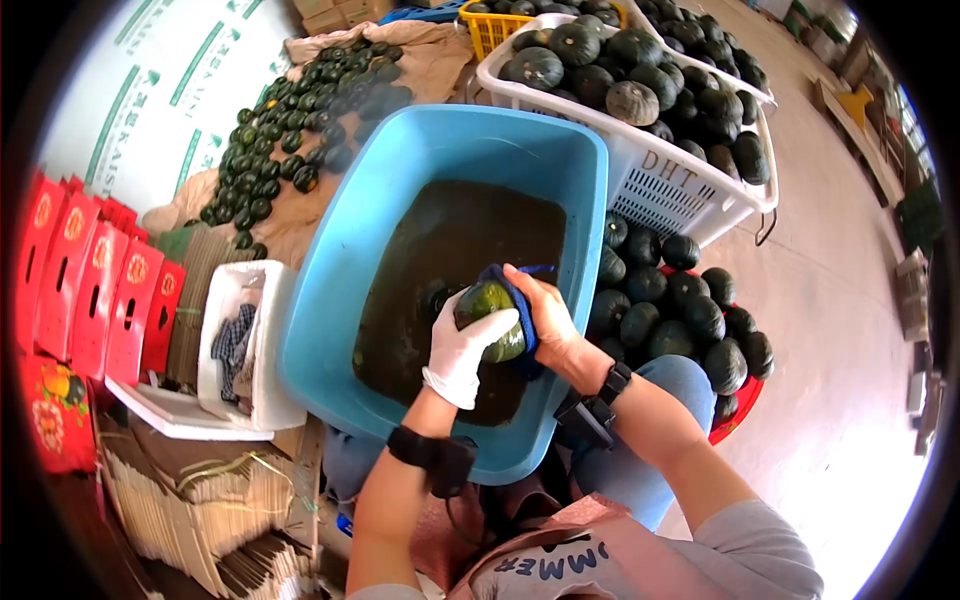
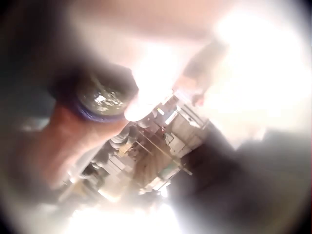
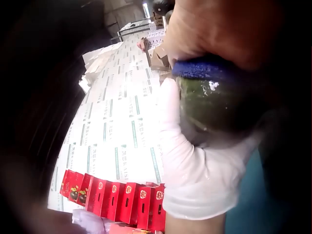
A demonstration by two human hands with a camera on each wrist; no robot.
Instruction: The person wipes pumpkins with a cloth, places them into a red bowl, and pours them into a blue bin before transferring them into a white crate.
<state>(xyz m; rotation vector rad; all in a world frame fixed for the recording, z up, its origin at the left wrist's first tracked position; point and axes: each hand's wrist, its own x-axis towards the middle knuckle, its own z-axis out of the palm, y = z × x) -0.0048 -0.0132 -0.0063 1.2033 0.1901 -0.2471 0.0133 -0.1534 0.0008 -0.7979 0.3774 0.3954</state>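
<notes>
The left hand (image 1: pixel 462 345) grips the pumpkin (image 1: pixel 484 303) at eight o'clock, the right hand (image 1: pixel 556 325) holds a cloth (image 1: pixel 523 312) at three; likely hard, slick, best cupped underneath.

The squash (image 1: pixel 484 301) is rounded, glossy and dark green with paler streaks; it is held up over the tub (image 1: pixel 340 250), toward four o'clock from the tub's middle; the deep blue cloth (image 1: pixel 521 304), textured on its surface, is bent against the squash's three o'clock side, a loose end pointing toward two o'clock.
</notes>
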